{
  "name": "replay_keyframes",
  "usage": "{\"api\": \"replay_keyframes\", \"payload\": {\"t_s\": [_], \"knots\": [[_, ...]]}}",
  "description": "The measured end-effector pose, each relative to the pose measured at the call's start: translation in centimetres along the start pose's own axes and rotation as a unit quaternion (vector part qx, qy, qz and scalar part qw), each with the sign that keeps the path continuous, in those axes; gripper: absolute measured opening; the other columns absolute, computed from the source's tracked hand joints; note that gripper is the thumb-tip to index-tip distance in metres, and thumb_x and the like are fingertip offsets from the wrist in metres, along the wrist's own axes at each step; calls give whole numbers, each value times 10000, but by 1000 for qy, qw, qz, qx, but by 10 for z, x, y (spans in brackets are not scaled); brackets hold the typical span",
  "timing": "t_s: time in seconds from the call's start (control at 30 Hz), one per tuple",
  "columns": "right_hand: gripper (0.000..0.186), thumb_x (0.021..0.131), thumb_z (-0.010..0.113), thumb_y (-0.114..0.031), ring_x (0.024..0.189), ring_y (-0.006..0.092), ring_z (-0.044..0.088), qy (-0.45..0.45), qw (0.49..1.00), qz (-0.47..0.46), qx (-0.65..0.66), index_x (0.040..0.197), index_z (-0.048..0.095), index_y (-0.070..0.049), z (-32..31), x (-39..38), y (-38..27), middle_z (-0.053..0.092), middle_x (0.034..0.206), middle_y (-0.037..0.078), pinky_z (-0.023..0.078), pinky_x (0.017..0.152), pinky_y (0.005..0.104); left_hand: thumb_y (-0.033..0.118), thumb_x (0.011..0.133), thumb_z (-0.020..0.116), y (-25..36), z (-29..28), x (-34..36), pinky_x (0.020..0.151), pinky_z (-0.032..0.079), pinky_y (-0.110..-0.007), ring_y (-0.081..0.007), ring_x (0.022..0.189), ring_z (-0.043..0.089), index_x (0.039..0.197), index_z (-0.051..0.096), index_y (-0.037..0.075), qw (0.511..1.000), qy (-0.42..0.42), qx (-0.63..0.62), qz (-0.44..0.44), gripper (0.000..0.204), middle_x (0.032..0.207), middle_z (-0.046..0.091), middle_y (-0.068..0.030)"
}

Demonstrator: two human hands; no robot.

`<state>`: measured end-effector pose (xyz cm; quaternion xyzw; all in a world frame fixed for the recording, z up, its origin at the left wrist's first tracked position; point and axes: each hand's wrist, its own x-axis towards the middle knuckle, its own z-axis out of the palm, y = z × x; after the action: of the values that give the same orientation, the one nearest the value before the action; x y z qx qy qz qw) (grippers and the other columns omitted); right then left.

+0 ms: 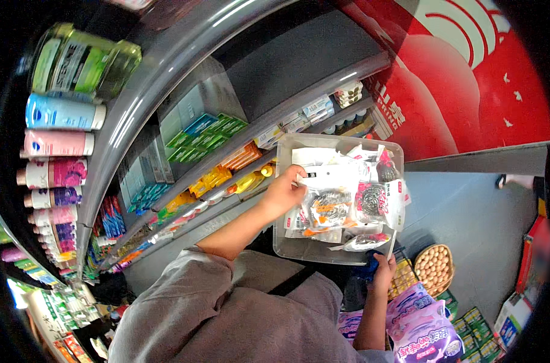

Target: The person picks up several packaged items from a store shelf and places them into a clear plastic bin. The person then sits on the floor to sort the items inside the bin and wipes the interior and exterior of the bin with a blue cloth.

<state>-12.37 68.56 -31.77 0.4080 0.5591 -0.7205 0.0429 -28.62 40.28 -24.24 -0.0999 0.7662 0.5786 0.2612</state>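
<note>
A translucent plastic bin (280,235) holds white packets of silvery mesh scrubbers (372,199) with pink and orange print. My left hand (287,189) reaches into its left side, fingers closed on a white-topped scrubber packet (329,212). My right hand (384,269) is closed at the bin's lower right corner, below the packets. A dark blue object (364,272) shows beside that hand, too hidden to make out.
Curved grey shelves (136,91) of tubes, bottles and boxes line the left. A red panel (456,91) is at upper right. On the grey floor (444,206) below are a basket of eggs (433,269), purple packs (425,327) and green boxes (476,333).
</note>
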Motion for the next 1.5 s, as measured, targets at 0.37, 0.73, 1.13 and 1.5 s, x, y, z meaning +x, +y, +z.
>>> {"api": "replay_keyframes", "payload": {"t_s": [0.37,0.73,1.13,1.5], "knots": [[89,689,558,-1,685,110,511,-10,999,-43,-31,772,561,-31,11,-27,-17,580,755,17,402,653,235,283,680,702,-45,-46,-54,736,458,-314,-244,869,545,1198,335,-15,978,150,144,13,702,1006,541,-161],[187,684,532,-35,713,203,567,30,997,16,71,869,545,-18,26,-55,-2,580,830,66,463,650,306,392,702,644,-99,-12,-101,541,497,-313,-221,869,545,1235,295,-11,984,-19,-86,-156,754,1044,518,-162],[245,707,517,-57,714,190,570,65,992,10,105,946,543,-9,44,-88,24,582,839,64,470,654,296,610,761,447,-104,-3,-106,657,453,-354,-220,856,580,1201,399,47,900,-226,-178,-327,717,1014,584,-166],[259,719,474,-80,697,228,583,124,980,66,141,951,548,7,42,-89,53,574,801,90,494,653,319,365,766,524,-114,62,-98,488,391,-255,-116,609,555,922,545,69,900,-167,-240,-323,335,772,624,-59]]}}
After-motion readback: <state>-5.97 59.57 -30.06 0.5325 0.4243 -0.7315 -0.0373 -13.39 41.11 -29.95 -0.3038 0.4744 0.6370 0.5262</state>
